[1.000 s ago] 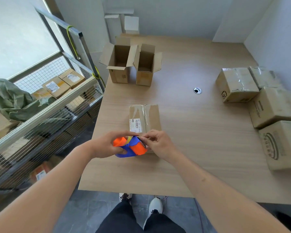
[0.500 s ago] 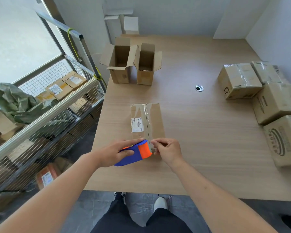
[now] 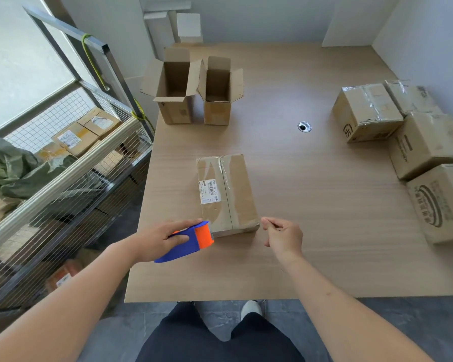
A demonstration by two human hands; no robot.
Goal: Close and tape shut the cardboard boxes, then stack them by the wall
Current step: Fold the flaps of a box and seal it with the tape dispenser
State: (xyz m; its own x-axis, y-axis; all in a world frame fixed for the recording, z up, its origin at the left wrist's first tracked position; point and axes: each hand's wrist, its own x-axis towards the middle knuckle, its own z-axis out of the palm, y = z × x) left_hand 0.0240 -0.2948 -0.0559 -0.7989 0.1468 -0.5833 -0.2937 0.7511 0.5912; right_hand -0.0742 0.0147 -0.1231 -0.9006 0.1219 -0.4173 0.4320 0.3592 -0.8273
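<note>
Taped box (image 3: 226,192) on the desk (image 3: 311,210), long axis running away from me toward the far wall.

I see its near short end sitting between my hands, with a white barcode label (image 3: 208,190) on its left top panel and clear tape down the centre seam. My left hand (image 3: 158,237) grips the blue-and-orange tape dispenser (image 3: 188,241), whose orange head points right and touches the box's near left corner, the blue handle trailing back toward me. My right hand (image 3: 283,237) hovers just right of the box's near corner, fingers loosely curled, thumb and forefinger close together; I cannot tell whether they pinch anything. Two open boxes (image 3: 194,90) stand upright farther back, flaps up. Sealed boxes (image 3: 403,142) sit grouped at the desk's right edge by the wall.
</note>
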